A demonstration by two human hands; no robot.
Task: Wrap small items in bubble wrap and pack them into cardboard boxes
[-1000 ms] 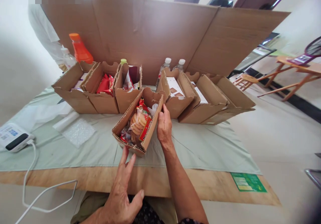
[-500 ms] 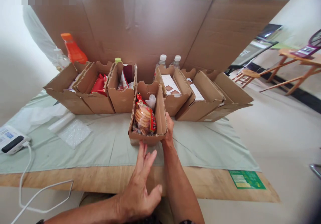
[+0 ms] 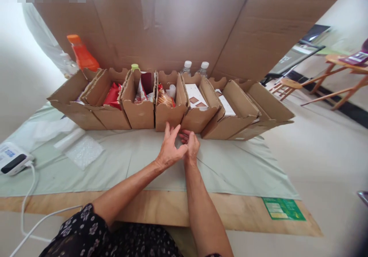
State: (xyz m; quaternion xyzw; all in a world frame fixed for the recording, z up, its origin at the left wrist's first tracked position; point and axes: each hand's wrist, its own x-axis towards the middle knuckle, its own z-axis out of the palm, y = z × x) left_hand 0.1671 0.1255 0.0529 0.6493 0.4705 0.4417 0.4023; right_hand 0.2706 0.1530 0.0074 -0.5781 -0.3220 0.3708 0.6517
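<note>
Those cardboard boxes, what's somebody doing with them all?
Someone's left hand is at the lower front of the middle cardboard box, fingers spread, with the right hand close beside it. Neither hand grips the box. It stands in a row with other boxes on the pale green cloth, and a packet of biscuits shows inside.

cardboard bin (image 3: 170, 117) | brown, open-topped | upright | fourth from left in row | bagged biscuits (image 3: 166, 99) inside
</note>
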